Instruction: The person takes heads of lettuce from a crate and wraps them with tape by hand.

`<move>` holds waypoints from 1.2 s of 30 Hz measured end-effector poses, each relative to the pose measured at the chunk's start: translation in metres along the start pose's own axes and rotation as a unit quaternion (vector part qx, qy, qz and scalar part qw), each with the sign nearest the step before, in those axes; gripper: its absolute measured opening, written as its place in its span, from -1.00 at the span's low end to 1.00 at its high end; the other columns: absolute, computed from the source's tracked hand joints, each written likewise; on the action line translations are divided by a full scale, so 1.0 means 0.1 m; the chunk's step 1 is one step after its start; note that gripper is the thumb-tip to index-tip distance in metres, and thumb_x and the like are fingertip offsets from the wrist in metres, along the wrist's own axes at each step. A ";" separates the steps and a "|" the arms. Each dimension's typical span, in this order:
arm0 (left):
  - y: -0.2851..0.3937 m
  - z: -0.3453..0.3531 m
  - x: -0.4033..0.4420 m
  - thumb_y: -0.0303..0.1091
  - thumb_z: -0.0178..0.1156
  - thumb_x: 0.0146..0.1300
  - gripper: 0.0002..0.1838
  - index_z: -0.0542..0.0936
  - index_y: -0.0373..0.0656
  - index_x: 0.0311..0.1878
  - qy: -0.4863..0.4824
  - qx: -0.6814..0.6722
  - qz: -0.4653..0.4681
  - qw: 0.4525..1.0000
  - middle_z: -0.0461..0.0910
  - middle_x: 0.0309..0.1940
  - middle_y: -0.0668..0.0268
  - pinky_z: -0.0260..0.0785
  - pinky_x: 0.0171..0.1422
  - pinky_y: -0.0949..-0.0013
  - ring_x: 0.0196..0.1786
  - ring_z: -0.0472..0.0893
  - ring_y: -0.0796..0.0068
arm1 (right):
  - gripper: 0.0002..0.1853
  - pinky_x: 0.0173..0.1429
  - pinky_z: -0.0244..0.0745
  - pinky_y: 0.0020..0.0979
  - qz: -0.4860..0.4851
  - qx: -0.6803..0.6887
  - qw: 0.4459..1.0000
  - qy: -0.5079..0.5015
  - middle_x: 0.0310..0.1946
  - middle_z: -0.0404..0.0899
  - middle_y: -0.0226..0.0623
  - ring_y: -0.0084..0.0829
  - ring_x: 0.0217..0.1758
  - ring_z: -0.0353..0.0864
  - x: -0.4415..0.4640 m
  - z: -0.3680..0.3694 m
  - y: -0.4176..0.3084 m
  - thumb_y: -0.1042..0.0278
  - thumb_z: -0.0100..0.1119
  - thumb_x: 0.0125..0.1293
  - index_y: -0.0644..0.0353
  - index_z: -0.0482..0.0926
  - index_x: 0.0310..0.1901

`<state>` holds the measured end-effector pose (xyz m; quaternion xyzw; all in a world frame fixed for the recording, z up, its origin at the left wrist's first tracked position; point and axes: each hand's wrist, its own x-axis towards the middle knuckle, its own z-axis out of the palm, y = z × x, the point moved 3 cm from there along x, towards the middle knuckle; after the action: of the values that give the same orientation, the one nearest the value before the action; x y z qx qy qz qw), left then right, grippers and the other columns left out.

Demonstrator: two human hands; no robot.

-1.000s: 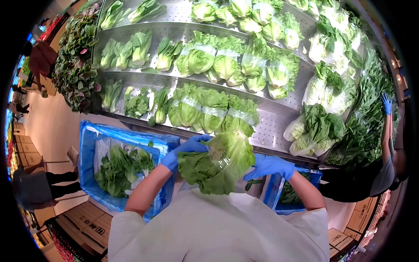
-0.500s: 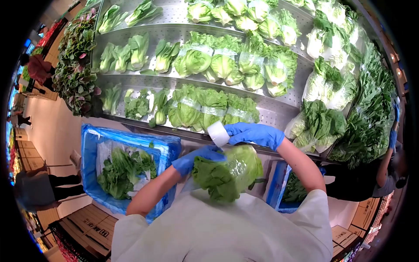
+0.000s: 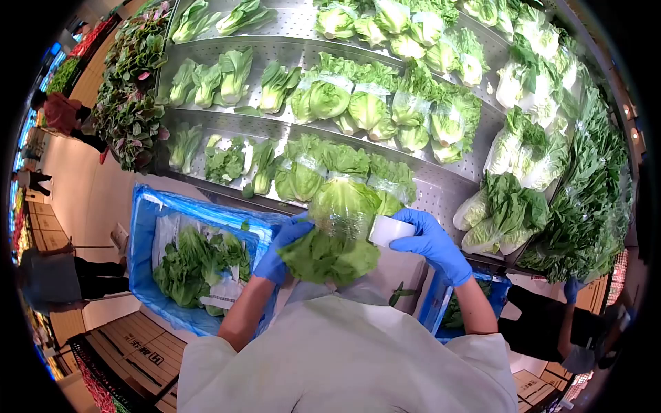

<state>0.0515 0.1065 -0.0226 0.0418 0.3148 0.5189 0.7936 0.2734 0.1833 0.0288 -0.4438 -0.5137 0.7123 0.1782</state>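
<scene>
A leafy head of lettuce (image 3: pixel 330 258) is held in front of my chest, its pale end up and its darker leaves down. Clear tape shines around its middle. My left hand (image 3: pixel 284 246), in a blue glove, is closed on the lettuce's left side; some of its fingers are hidden by leaves. In my gloved right hand (image 3: pixel 430 246) is a white roll of tape (image 3: pixel 390 232), gripped between thumb and fingers close to the lettuce's right side.
Perforated metal shelves (image 3: pixel 441 182) ahead carry rows of taped lettuce, bok choy and bagged cabbages (image 3: pixel 513 206). A blue-lined crate (image 3: pixel 141 255) with loose lettuce stands at left, another blue crate (image 3: pixel 425 310) at right. People stand on both sides.
The lettuce has turned upright and moved up and left. My right hand with the tape roll has moved from above the lettuce down to its right side.
</scene>
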 end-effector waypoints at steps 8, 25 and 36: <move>-0.13 -0.34 0.33 -0.35 0.10 0.16 -0.44 0.26 -0.26 0.23 -0.084 0.181 -0.113 0.973 0.43 0.07 0.21 0.33 0.17 0.34 0.07 0.47 0.40 | -0.73 -0.22 0.37 -0.60 0.013 -0.100 0.995 -0.023 -0.42 0.50 -0.49 -0.67 -0.34 0.46 0.15 -0.14 0.15 0.34 0.34 -0.03 0.22 0.55 -0.28; -0.61 -0.69 0.08 -0.11 0.04 0.22 -0.39 0.20 -0.17 0.28 0.018 0.079 -0.059 0.995 0.36 0.14 0.19 0.33 0.17 0.20 0.13 0.42 0.27 | -0.77 -0.24 0.28 -0.59 0.021 0.290 0.954 -0.070 -0.38 0.36 -0.47 -0.64 -0.33 0.32 0.00 0.01 0.21 0.35 0.26 -0.06 0.20 0.46 -0.36; -0.25 -0.63 0.09 -0.05 0.01 0.26 -0.45 0.26 -0.15 0.23 -0.066 -0.071 0.084 0.992 0.40 0.10 0.19 0.36 0.13 0.20 0.06 0.46 0.27 | -0.59 -0.08 0.37 -0.29 -0.080 -0.439 0.881 0.156 -0.27 0.40 -0.11 -0.19 -0.22 0.40 0.25 -0.61 1.61 0.18 0.34 -0.10 0.28 0.43 -0.30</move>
<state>0.0399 0.0859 -0.0866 0.0460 0.2200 0.6010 0.7670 0.3418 0.1699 -0.1309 -0.5397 -0.7728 0.3187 0.0995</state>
